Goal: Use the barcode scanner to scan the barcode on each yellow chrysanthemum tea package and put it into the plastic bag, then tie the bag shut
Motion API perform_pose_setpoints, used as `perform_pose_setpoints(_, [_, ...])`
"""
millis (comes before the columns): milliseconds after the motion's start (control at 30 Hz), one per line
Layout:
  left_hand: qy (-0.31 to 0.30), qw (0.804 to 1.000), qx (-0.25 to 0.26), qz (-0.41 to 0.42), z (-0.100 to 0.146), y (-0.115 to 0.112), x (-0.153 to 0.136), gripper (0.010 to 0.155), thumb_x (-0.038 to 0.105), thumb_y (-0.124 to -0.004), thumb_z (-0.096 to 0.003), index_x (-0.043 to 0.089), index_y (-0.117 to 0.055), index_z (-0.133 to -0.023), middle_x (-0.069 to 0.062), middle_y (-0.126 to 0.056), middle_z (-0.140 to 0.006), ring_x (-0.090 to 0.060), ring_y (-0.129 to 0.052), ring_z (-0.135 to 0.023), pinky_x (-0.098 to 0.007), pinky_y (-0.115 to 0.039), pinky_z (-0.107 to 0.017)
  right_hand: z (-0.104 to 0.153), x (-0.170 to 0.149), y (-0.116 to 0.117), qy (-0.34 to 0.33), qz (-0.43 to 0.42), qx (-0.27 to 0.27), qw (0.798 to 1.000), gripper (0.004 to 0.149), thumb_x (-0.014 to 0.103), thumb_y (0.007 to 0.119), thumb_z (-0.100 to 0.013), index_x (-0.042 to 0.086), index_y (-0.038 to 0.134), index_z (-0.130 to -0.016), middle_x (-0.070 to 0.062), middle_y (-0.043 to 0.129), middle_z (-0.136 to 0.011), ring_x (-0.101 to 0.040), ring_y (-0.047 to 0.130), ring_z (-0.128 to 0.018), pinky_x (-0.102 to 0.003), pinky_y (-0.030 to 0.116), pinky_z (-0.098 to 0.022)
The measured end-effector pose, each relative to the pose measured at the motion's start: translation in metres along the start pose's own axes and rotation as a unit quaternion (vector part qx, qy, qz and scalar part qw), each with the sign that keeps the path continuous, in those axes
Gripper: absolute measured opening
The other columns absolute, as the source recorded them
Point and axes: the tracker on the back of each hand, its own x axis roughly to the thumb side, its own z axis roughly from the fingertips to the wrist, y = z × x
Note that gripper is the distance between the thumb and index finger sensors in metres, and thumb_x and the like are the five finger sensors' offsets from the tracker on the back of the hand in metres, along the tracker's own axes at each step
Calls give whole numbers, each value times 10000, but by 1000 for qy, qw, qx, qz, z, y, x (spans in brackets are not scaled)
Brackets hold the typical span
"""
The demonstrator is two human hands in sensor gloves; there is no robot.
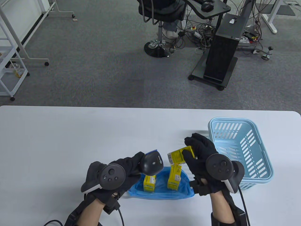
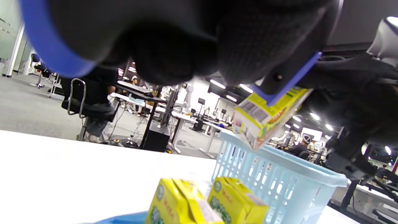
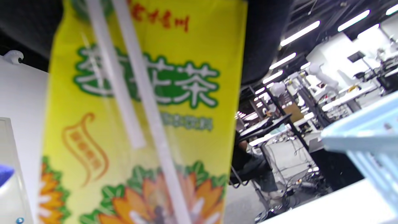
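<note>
In the table view, a black handheld barcode scanner (image 1: 152, 163) is gripped by the left hand (image 1: 117, 174) and a yellow chrysanthemum tea carton (image 1: 180, 157) is clasped by the right hand (image 1: 204, 155), above two more yellow cartons (image 1: 173, 177) standing on a crumpled blue plastic bag (image 1: 162, 188) beside a pale blue slotted plastic basket (image 1: 258, 174). In the left wrist view, the held carton's barcode (image 2: 255, 112) is seen near the scanner's blue trim (image 2: 289, 79); in the right wrist view, the carton's printed face (image 3: 140, 124) is seen close up, with the basket rim (image 3: 363, 133) at the right

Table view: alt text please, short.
Gloved left hand aims a barcode scanner at a yellow tea package held up by the right hand. Below, two more packages stand on a blue plastic bag, beside a light blue basket.
</note>
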Motion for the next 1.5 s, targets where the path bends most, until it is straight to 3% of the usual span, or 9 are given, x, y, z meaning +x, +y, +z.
perform_pose_setpoints(33, [0, 1000, -5, -3, -1, -2, 0, 662, 399, -919, -474, 264, -624, -1052, -17, -936, -815, -181, -1027, -580, -476, -837, -519, 0, -2, 3, -1, -1, 26, 1000, 592, 518, 807, -337, 279, 827, -879, -37, 718, -970, -286, 758, -886, -415, 847, -508])
perform_pose_setpoints(167, [-9, 1000, -16, -19, -2, -7, 5, 591, 397, -919, -474, 292, -696, -1012, -5, -930, -816, -174, -1023, -585, -471, -836, -524, 1, -6, 4, -8, 6, 31, 999, 590, 516, 805, -341, 278, 829, -880, -36, 717, -972, -286, 757, -887, -417, 843, -513])
perform_pose_setpoints(500, [-29, 998, -25, -43, -8, -22, 19, 581, 363, -923, -469, 280, -691, -995, 9, -909, -822, -166, -1015, -588, -473, -837, -519, 7, -3, -3, -10, -4, 17, 1000, 587, 516, 791, -350, 277, 815, -885, -39, 706, -979, -288, 749, -893, -417, 841, -517])
perform_pose_setpoints(767, [-18, 999, -29, -37, -7, -21, 15, 568, 354, -923, -468, 289, -701, -987, -1, -911, -821, -176, -1014, -589, -480, -832, -520, 7, -1, -1, -14, -8, 17, 1000, 589, 513, 791, -350, 275, 806, -889, -39, 695, -986, -289, 739, -901, -412, 830, -540])
perform_pose_setpoints(933, [-8, 1000, 3, -8, -3, -12, 6, 578, 391, -919, -466, 281, -708, -994, -7, -920, -828, -184, -1024, -601, -475, -836, -519, 8, 3, 0, -39, -30, 25, 998, 585, 504, 798, -346, 285, 798, -889, -31, 670, -1000, -279, 714, -921, -424, 816, -561])
perform_pose_setpoints(1167, [29, 998, 50, 29, 11, 13, -18, 609, 478, -892, -467, 258, -721, -1009, -31, -928, -846, -208, -1032, -629, -481, -834, -524, 11, 27, 19, -104, -32, 98, 989, 513, 442, 861, -314, 307, 816, -806, 1, 586, -1041, -254, 624, -978, -449, 715, -660])
perform_pose_setpoints(1367, [71, 994, 55, 56, 19, 24, -46, 624, 497, -881, -472, 232, -723, -1015, -47, -926, -854, -218, -1032, -639, -485, -829, -529, -5, 45, 39, -161, 43, 147, 975, 512, 421, 883, -293, 313, 824, -790, 6, 567, -1053, -250, 612, -986, -442, 686, -685])
perform_pose_setpoints(1500, [82, 993, 57, 67, 20, 27, -55, 626, 499, -879, -474, 226, -723, -1016, -48, -925, -855, -218, -1031, -639, -484, -830, -528, -14, 56, 56, -193, 58, 233, 951, 458, 399, 882, -295, 349, 817, -746, 4, 552, -1057, -253, 589, -996, -447, 654, -705])
